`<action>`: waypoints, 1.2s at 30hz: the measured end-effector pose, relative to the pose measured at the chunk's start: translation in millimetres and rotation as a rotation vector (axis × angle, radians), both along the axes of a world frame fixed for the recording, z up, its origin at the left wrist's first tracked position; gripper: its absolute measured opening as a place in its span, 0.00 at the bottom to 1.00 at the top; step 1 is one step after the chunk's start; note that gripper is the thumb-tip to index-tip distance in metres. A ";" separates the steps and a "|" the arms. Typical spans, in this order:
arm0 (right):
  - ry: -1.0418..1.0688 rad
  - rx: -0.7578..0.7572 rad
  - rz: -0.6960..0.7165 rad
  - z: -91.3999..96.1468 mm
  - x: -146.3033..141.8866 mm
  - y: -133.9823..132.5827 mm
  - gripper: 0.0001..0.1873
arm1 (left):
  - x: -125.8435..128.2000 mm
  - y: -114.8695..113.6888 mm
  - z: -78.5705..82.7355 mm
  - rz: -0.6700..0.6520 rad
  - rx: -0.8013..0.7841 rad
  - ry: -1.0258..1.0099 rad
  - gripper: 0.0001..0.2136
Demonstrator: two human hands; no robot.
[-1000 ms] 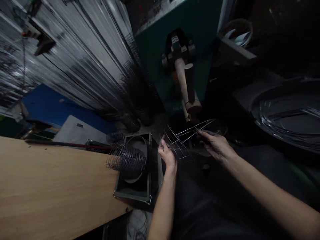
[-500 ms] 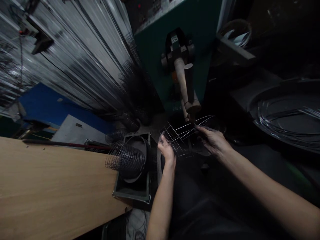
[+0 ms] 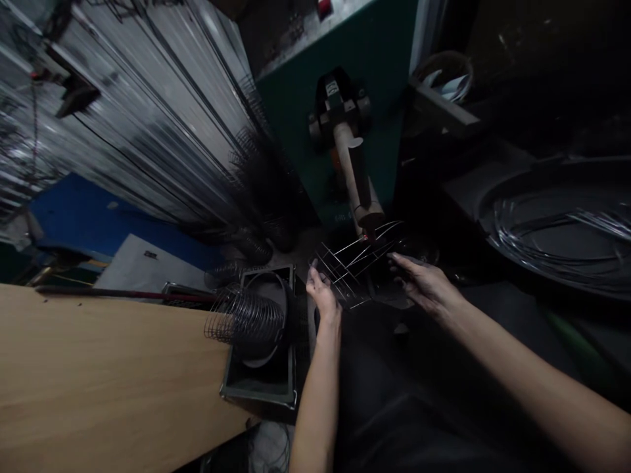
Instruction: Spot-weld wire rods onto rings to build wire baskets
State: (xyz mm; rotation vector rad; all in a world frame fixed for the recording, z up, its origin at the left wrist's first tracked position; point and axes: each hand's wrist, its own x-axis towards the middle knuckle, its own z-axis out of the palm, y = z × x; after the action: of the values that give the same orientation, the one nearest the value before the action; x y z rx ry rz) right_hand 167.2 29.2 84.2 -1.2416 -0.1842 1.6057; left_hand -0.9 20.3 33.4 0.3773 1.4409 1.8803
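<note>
A thin wire frame (image 3: 346, 266) with crossing rods lies under the tip of the machine's cylindrical arm (image 3: 362, 197). A small red glow shows at that tip. My left hand (image 3: 323, 292) pinches the frame's left edge between thumb and fingers. To the right of the frame, my right hand (image 3: 428, 282) has its thumb and forefinger together and the other fingers curled. Its fingertips are close to the frame's right rods; whether a thin wire is between them is too dark to make out.
At left, a coil of wire rings (image 3: 246, 315) hangs on a round holder over a dark bin (image 3: 259, 394). Beside it is a wooden board (image 3: 113, 374). A round tray (image 3: 486, 217) with loose wires stands at right. The green machine body (image 3: 290, 112) rises ahead.
My right hand has drawn back to the right, away from the arm's tip and the frame's rods. The left hand keeps its pinch on the frame. The view has shifted slightly.
</note>
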 end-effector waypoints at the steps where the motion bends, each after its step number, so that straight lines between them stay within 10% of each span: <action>1: -0.012 0.010 0.004 -0.4 1.2 0.1 0.06 | -1.0 1.6 -0.5 0.008 -0.003 0.002 0.18; 11: -0.085 0.077 0.095 -8.3 12.5 -42.2 0.04 | -6.0 3.5 8.8 -0.035 -0.033 0.042 0.14; 21: -1.328 0.797 0.198 -81.6 78.9 -182.3 0.14 | 4.8 -87.5 -20.0 -0.114 -0.311 -0.457 0.17; 27: -1.579 1.086 0.216 -67.3 74.9 -194.7 0.20 | 7.9 -119.3 -17.5 -0.084 -0.379 -0.564 0.16; 36: -1.559 1.098 0.273 -70.9 66.2 -192.1 0.13 | 0.1 -140.8 -25.6 -0.068 -0.265 -0.757 0.20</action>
State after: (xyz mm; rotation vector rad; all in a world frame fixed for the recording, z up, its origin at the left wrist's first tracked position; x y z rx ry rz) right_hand 233.4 -162.9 13.3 -1.2269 -1.9277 0.1596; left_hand -0.8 -120.4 7.8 -0.3787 1.0990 1.4983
